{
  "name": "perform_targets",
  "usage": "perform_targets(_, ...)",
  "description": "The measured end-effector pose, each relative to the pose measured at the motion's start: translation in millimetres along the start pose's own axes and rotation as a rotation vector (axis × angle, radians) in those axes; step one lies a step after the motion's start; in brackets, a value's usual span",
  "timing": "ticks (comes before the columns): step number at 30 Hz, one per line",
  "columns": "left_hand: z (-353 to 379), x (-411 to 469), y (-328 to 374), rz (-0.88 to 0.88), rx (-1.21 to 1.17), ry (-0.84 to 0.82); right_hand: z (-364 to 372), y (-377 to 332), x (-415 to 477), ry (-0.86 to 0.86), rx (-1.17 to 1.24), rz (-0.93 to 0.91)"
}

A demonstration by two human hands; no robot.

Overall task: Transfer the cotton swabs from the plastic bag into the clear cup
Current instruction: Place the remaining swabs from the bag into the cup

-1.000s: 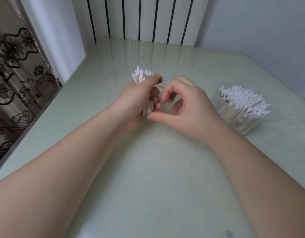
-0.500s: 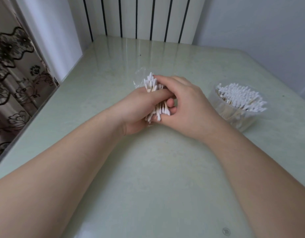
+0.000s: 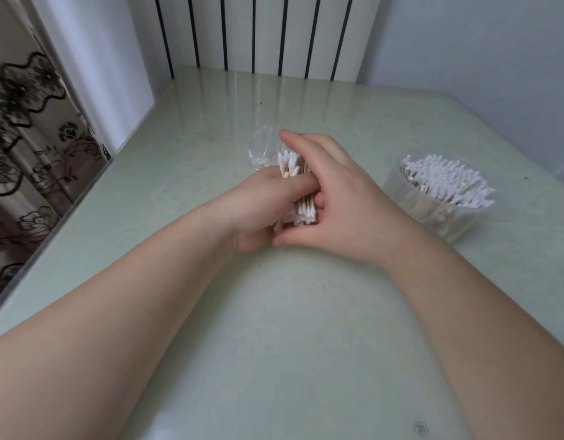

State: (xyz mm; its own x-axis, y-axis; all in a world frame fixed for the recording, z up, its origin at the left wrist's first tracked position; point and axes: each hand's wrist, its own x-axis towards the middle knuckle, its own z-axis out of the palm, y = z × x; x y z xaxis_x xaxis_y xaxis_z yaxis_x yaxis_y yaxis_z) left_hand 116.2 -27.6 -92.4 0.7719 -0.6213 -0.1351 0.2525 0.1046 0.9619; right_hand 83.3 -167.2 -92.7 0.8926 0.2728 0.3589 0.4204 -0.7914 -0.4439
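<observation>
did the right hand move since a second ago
Yes: the right hand has shifted left, away from the round clear plastic cup, and now wraps the bundle of white cotton swabs.

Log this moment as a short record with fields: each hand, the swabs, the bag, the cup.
left hand: grips the swab bundle
right hand: fingers curled round the same bundle
plastic bag: clear, showing past the bundle's far tips
clear cup: on the table, right side, full of swabs, apart from both hands
</observation>
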Motion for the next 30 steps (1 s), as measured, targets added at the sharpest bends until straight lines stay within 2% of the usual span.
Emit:
perform_targets(2,0.1,-0.6,-0.3,-0.004,0.007,0.014,2.2,-2.7,0.5,-0.012,-0.073,-0.028)
perform_targets(6,0.8,-1.7,2.1,-0.014,0.021,0.001,1.6,-2.6,2.7,0.071,-0.096,-0.078)
perform_targets(10,2.2,-2.7,2.4,-0.02,0.008,0.036,1.5,-4.9,0.8,-0.012,-0.09,-0.03)
perform_targets(14,1.5,-2.3,2.6,-0.022,0.099,0.041,3.2,-5.4,2.5,0.091,-0.063,-0.06)
perform_targets(16,2.5,-1.0,3.6,-0.015,0.04,0.059,0.3,-6.4,1.8,0.089,-0.054,-0.057)
perform_targets(19,-0.9,3.9,7.7,0.037,-0.082,0.262,-5.6,-4.6,-0.6,0.04,-0.057,0.015)
perform_targets(23,-16.6,11.0,11.2,0.114,-0.061,0.558,-6.7,3.9,0.7,0.216,-0.153,0.033)
perform_targets(25,-21.7,12.5,11.5,0.133,-0.093,0.618,-4.8,5.4,2.0,0.28,-0.201,0.076)
perform_targets(30,-27.7,15.4,10.5,0.153,-0.062,0.65,-0.3,10.5,3.5,0.194,-0.238,0.236)
